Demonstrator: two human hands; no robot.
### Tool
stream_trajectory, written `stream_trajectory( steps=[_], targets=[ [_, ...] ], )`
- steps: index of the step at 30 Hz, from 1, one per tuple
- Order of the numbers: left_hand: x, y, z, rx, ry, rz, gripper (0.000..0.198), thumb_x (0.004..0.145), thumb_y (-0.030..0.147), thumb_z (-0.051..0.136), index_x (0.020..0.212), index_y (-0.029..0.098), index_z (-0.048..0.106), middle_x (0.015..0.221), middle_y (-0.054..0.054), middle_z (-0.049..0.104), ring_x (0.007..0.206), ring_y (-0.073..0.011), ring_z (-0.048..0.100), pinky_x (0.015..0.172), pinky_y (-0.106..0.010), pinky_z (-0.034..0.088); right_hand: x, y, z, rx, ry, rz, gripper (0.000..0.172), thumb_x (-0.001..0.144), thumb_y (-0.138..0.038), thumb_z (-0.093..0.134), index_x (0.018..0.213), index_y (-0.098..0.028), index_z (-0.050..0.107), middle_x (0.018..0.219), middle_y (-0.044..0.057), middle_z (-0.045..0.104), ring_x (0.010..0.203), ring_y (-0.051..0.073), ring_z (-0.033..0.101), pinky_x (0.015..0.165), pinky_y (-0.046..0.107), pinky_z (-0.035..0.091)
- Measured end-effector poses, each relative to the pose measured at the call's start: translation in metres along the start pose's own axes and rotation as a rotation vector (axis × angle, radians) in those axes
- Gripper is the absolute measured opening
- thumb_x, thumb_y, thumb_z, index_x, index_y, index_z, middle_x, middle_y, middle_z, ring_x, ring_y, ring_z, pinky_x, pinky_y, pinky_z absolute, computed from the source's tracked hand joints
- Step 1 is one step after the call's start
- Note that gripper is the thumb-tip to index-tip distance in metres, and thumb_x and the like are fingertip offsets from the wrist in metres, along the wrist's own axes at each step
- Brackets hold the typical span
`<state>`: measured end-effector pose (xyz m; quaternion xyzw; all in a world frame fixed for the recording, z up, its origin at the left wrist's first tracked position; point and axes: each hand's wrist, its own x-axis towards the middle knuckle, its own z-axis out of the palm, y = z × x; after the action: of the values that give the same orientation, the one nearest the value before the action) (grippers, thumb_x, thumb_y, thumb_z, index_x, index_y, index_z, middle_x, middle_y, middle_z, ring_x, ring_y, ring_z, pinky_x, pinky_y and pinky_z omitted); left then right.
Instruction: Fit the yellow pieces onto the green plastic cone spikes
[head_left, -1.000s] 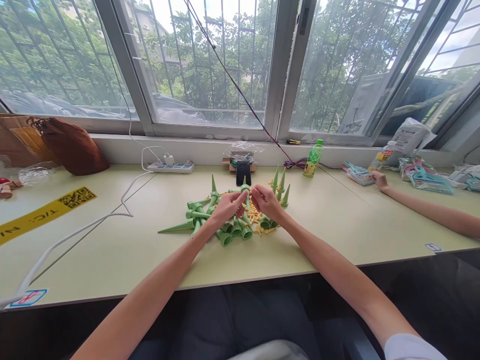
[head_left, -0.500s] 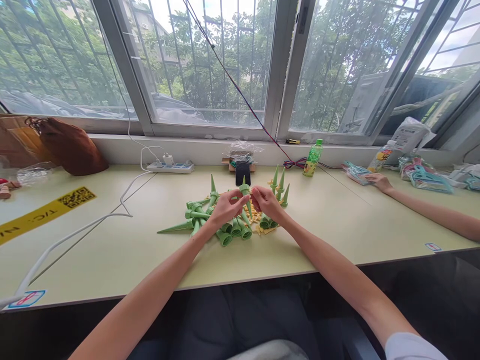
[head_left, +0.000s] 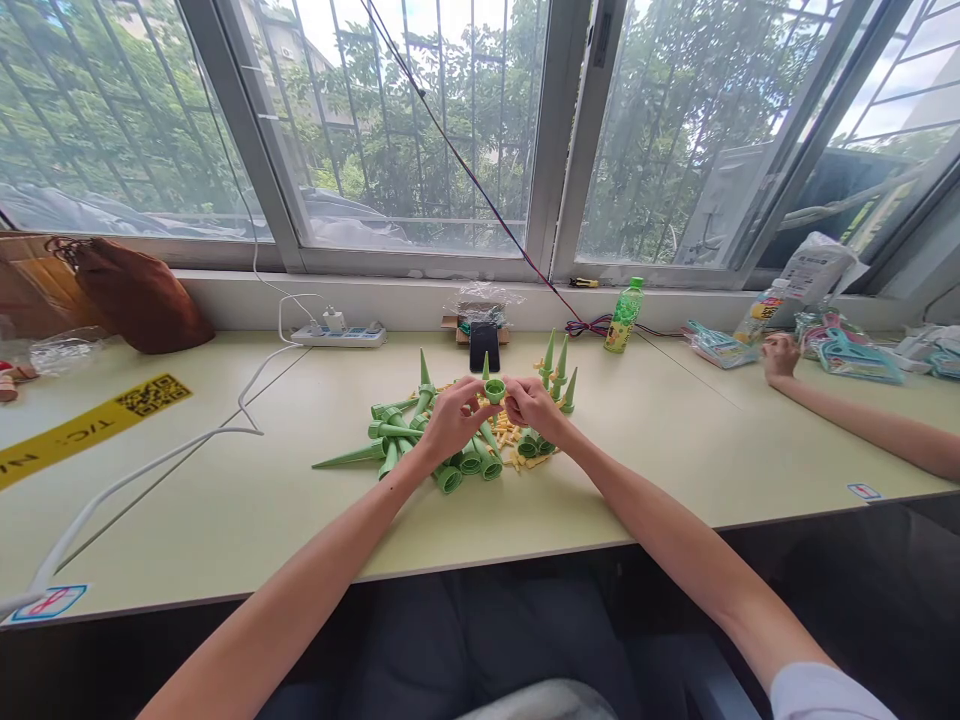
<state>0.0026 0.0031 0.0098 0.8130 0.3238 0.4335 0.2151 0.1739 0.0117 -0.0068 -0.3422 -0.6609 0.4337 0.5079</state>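
My left hand (head_left: 456,412) is closed around a green plastic cone-shaped spike (head_left: 494,391), its round open end tilted up toward me. Right beside that rim, my right hand (head_left: 534,405) has its thumb and fingers pinched together. What sits in that pinch is too small to make out. Below my hands lies a heap of similar green spikes (head_left: 390,430), some with hollow ends facing me. Small yellow plastic pieces (head_left: 511,436) are scattered among them. Several green spikes (head_left: 559,368) stand point up behind my right hand, with yellow pieces on them.
A phone (head_left: 484,347) leans on a small box at the back. The power strip (head_left: 339,336) and its white cable lie to the left, near a brown bag (head_left: 142,300). Rightward stand a green bottle (head_left: 624,316) and packaged items (head_left: 859,357), by another person's hand (head_left: 780,356).
The spike in my left hand has turned from point up to open end toward me. My right hand stays close beside it. The other person's hand has moved right, off a package.
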Motion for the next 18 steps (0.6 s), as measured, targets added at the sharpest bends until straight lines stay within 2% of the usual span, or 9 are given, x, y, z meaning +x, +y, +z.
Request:
stream_trajectory(
  steps=[6,11,13,15,18],
  targets=[
    [0.0014,-0.0016,0.0020,0.021,0.025,0.039,0.030,0.087,0.043,0.055,0.103,0.019,0.065,0.096,-0.006,0.059,0.062,-0.0085,0.052,0.052,-0.018,0.047,-0.0007,-0.0038,0.0029,-0.019,0.065,-0.065,0.055,0.088,-0.062,0.045,0.052,-0.022,0.034,0.038,-0.007,0.031,0.032,0.007,0.030,0.034,0.023,0.023],
    [0.0028,-0.0028,0.0050,-0.080,0.063,-0.104,0.043,0.084,0.047,0.059,0.115,0.019,0.054,0.096,-0.006,0.060,0.055,-0.0078,0.054,0.048,-0.020,0.046,-0.0007,-0.0068,0.0018,-0.115,0.220,-0.103,0.055,0.089,-0.064,0.040,0.055,-0.021,0.037,0.043,-0.005,0.035,0.036,0.007,0.033,0.038,0.024,0.028],
    [0.0038,-0.0031,0.0050,-0.184,0.075,-0.164,0.041,0.085,0.052,0.056,0.105,0.016,0.056,0.092,-0.006,0.061,0.050,-0.0077,0.053,0.042,-0.019,0.043,-0.0001,-0.0061,0.0002,-0.171,0.258,-0.119,0.055,0.090,-0.066,0.038,0.057,-0.022,0.038,0.045,-0.005,0.036,0.037,0.008,0.034,0.039,0.024,0.029],
    [0.0050,-0.0026,0.0043,-0.307,0.064,-0.237,0.046,0.087,0.058,0.048,0.086,0.013,0.060,0.081,-0.006,0.062,0.047,-0.0086,0.053,0.038,-0.020,0.040,-0.0001,-0.0056,-0.0007,-0.245,0.271,-0.141,0.054,0.091,-0.065,0.036,0.059,-0.021,0.038,0.047,-0.004,0.039,0.040,0.009,0.036,0.042,0.024,0.030],
    [0.0061,0.0009,0.0028,-0.489,-0.044,-0.370,0.061,0.087,0.065,0.040,0.067,0.011,0.061,0.065,-0.008,0.060,0.045,-0.0111,0.053,0.038,-0.022,0.041,-0.0017,-0.0060,-0.0006,-0.382,0.244,-0.198,0.052,0.094,-0.060,0.034,0.060,-0.021,0.039,0.051,-0.003,0.042,0.047,0.009,0.038,0.049,0.024,0.032]
  ],
)
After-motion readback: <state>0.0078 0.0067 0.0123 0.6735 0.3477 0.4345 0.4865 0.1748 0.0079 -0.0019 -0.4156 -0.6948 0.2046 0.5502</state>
